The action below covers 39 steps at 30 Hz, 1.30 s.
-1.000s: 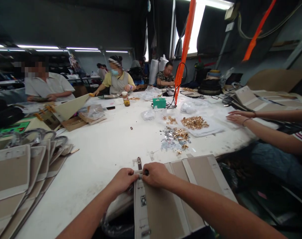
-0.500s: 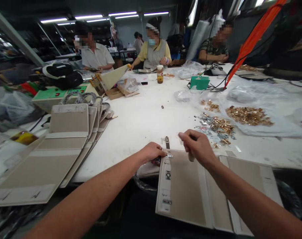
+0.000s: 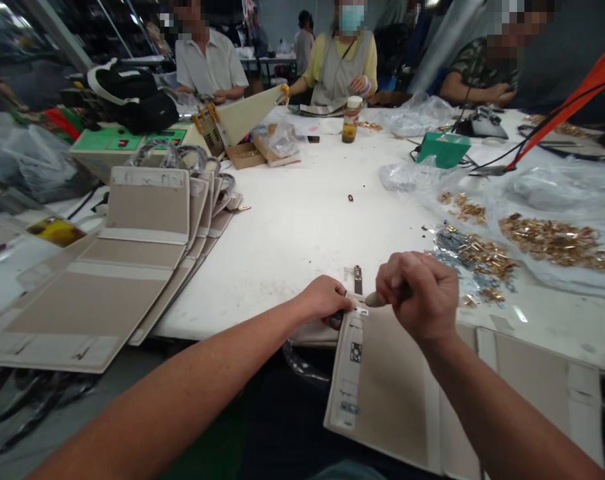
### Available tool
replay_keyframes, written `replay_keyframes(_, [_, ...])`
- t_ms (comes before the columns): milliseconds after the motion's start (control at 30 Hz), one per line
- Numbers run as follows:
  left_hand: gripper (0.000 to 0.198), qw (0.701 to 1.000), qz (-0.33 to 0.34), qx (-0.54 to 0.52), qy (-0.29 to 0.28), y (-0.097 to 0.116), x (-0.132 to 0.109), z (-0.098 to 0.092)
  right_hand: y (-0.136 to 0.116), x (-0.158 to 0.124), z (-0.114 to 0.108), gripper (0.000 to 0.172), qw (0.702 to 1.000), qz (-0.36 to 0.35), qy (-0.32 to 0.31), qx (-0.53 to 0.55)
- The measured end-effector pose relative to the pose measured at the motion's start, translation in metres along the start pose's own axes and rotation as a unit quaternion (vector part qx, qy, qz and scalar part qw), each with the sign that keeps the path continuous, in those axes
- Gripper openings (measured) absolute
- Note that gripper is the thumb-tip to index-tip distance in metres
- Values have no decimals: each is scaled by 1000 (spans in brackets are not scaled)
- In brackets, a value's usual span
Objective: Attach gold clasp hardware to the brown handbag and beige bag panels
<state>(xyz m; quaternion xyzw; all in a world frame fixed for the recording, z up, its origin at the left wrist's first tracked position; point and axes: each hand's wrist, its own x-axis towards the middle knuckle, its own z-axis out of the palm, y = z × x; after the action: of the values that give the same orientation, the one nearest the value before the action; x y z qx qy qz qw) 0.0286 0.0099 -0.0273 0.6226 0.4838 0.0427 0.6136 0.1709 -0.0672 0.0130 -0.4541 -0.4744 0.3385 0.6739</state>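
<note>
A beige bag panel [image 3: 397, 387] lies unfolded at the table's front edge, partly over it. My left hand [image 3: 327, 300] is closed on its upper left corner, thumb and fingers at the edge. My right hand [image 3: 422, 293] is a fist around a pale, round-ended tool [image 3: 377, 299], whose tip is at the panel's top edge, beside a small metal plate [image 3: 362, 311]. More metal plates [image 3: 356, 352] sit along the panel's left strip. A narrow dark strap with a gold fitting [image 3: 358, 279] sticks out beyond the top edge. Most of the tool is hidden in my fist.
Several similar beige panels [image 3: 137, 267] with wrapped handles are stacked at left. Gold and silver metal pieces [image 3: 482, 257] lie in heaps at right, near a green box [image 3: 443, 149]. A jar [image 3: 351, 120] stands farther back. Co-workers [image 3: 340, 67] sit across the table.
My right hand has come down, bringing the tool's tip to the panel's top edge. My left hand keeps its hold on the corner. The camera view has tilted downward and shifted left.
</note>
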Motion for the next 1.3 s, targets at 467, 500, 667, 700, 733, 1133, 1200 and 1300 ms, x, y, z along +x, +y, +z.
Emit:
replay_keyframes(467, [16,999,46,5,-22,-13,1,-4,-13,0,25,52,994,-6,-84,-69])
replay_keyframes(500, [15,998,51,6,-19,-14,2,-4,-14,1,28,52,990,-3,-106,-96])
replay_keyframes(667, [16,998,66,3,-8,-18,4,-4,-15,2,30,51,978,3,-120,-169])
replay_keyframes(700, [17,998,65,-2,-8,-19,4,-4,-15,1,28,51,984,-2,-104,-141])
replay_keyframes(733, [17,998,63,-7,-8,-19,4,-4,-14,-1,27,52,989,-8,-92,-113])
replay_keyframes(1133, [24,998,61,2,18,-9,-6,0,-6,-12,11,53,991,17,-23,-128])
replay_keyframes(1200, [26,996,80,29,30,-5,-12,-1,-9,-11,6,53,972,48,-54,-224])
replay_keyframes(1300, [24,990,122,60,34,4,-24,-4,-10,-14,-22,37,923,43,-86,-374])
